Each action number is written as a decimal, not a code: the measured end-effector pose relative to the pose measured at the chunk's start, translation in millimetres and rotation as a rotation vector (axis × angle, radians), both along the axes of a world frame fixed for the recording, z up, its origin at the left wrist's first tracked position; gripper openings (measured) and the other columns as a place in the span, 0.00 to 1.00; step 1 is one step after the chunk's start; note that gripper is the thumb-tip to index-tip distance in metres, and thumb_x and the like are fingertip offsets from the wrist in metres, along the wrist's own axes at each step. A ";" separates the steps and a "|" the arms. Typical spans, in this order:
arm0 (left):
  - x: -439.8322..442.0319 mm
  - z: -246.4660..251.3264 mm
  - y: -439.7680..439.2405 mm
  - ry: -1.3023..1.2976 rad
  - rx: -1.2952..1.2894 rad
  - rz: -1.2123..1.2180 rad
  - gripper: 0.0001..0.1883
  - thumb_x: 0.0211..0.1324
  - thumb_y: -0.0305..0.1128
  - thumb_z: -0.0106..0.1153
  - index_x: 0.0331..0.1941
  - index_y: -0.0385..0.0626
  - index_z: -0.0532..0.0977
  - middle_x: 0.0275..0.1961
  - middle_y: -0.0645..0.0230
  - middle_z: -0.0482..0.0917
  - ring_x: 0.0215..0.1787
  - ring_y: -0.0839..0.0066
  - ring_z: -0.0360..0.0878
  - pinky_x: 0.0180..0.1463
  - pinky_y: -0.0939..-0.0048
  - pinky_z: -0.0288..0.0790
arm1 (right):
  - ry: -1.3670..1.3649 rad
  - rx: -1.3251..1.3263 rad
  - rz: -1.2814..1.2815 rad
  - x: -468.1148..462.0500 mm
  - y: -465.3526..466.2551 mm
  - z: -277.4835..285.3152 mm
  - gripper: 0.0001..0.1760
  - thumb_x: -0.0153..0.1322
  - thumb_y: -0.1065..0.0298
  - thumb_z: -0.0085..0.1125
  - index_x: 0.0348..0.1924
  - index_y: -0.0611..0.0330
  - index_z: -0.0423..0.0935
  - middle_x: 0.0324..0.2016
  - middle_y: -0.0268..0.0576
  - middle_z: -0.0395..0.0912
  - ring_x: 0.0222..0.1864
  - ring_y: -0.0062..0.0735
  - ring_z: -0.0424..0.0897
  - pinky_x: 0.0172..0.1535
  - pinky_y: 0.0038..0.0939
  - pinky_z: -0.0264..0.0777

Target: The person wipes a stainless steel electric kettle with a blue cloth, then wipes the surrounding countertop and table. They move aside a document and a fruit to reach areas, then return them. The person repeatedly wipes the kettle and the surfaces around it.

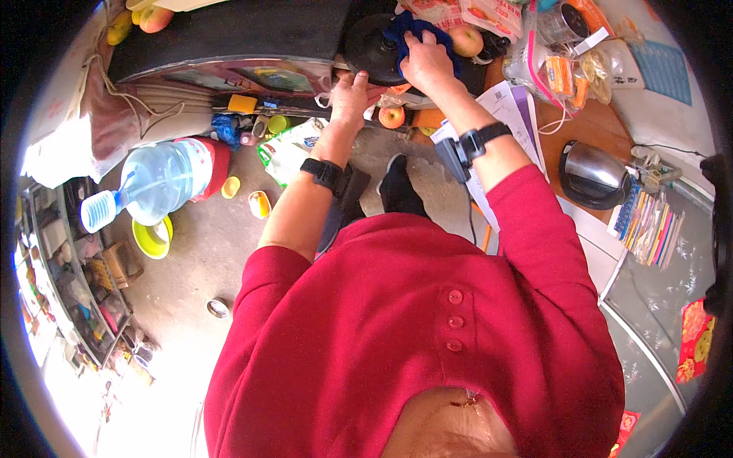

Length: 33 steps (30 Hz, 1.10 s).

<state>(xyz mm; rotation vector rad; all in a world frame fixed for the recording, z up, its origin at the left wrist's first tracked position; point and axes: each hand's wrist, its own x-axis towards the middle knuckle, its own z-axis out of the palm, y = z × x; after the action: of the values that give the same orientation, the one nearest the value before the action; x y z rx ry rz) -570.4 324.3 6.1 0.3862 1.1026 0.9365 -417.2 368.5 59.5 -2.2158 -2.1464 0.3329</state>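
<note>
My right hand (426,63) presses on a dark blue cloth (418,28), which lies over the right side of a round black lid or pan (369,51). At the near left edge of that round black thing is my left hand (350,97), its fingers partly spread; whether they grip the edge is not clear. An apple (467,40) sits just right of the cloth. Another apple in a foam net (391,117) lies below, between my forearms. Each wrist wears a black strap, and a small black device is on the right one.
Papers (498,109), a plastic basket with a pink rim (535,68), an electric kettle (595,174) and a row of books (647,223) are at the right. A large water bottle (166,177), a yellow-green bowl (153,240) and a shelf rack (74,275) stand at the left.
</note>
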 end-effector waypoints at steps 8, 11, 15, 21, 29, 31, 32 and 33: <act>-1.9 -11.9 -2.2 -0.058 -0.014 0.038 0.13 0.70 0.35 0.45 0.48 0.37 0.68 0.36 0.61 0.80 0.34 0.70 0.82 0.39 0.69 0.79 | 0.292 0.016 0.254 -18.3 -61.6 7.6 0.15 0.61 0.72 0.61 0.42 0.59 0.79 0.46 0.57 0.71 0.45 0.56 0.76 0.49 0.44 0.73; -3.8 -15.0 -0.2 0.086 0.074 0.033 0.13 0.69 0.37 0.47 0.47 0.39 0.72 0.35 0.68 0.79 0.30 0.76 0.79 0.34 0.69 0.77 | 0.432 -0.220 0.468 -5.0 -61.4 16.1 0.12 0.60 0.71 0.58 0.37 0.56 0.81 0.42 0.53 0.74 0.42 0.52 0.78 0.48 0.45 0.73; -5.5 -7.5 0.2 0.029 0.004 -0.014 0.15 0.69 0.38 0.48 0.48 0.37 0.67 0.39 0.60 0.80 0.37 0.69 0.83 0.37 0.70 0.78 | 0.418 -0.021 0.225 25.4 -38.9 33.5 0.15 0.60 0.68 0.58 0.40 0.57 0.82 0.40 0.55 0.77 0.44 0.54 0.78 0.50 0.42 0.73; -4.0 13.4 -5.6 0.019 0.008 -0.020 0.15 0.67 0.35 0.49 0.51 0.39 0.67 0.44 0.59 0.81 0.41 0.66 0.84 0.41 0.70 0.78 | 0.308 0.159 0.102 32.9 28.6 29.7 0.21 0.65 0.63 0.55 0.49 0.62 0.77 0.39 0.60 0.79 0.43 0.55 0.79 0.51 0.43 0.73; -6.6 2.4 -22.2 -0.076 0.058 0.012 0.12 0.66 0.33 0.51 0.51 0.44 0.72 0.41 0.67 0.82 0.39 0.76 0.83 0.45 0.72 0.77 | 0.363 0.289 0.131 24.4 32.5 35.1 0.23 0.66 0.63 0.54 0.56 0.45 0.75 0.49 0.59 0.76 0.46 0.54 0.79 0.50 0.44 0.73; -4.1 -0.9 -21.7 -0.077 0.074 0.007 0.12 0.66 0.32 0.51 0.50 0.43 0.72 0.41 0.67 0.82 0.38 0.77 0.82 0.45 0.72 0.78 | 0.247 0.210 0.295 4.8 48.4 30.0 0.28 0.67 0.70 0.50 0.61 0.37 0.70 0.62 0.52 0.64 0.56 0.55 0.73 0.56 0.43 0.70; -3.0 -1.9 -22.0 -0.088 0.104 0.011 0.12 0.66 0.32 0.51 0.50 0.43 0.72 0.41 0.67 0.82 0.37 0.77 0.82 0.45 0.72 0.78 | 0.101 0.104 0.373 -2.2 52.0 27.6 0.28 0.67 0.71 0.49 0.61 0.37 0.71 0.62 0.52 0.64 0.56 0.54 0.72 0.57 0.44 0.70; -1.3 -2.3 -22.4 -0.094 0.072 0.037 0.12 0.66 0.31 0.51 0.50 0.42 0.72 0.40 0.67 0.81 0.37 0.77 0.81 0.45 0.72 0.78 | -0.057 -0.099 0.412 -7.9 54.6 25.4 0.28 0.67 0.72 0.49 0.60 0.36 0.72 0.62 0.52 0.63 0.56 0.54 0.72 0.58 0.45 0.70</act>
<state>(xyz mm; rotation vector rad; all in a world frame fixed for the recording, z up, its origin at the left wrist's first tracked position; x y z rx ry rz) -571.7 301.9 3.8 0.3773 0.9952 1.0192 -425.1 423.1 84.8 -1.8270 -2.6659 0.3997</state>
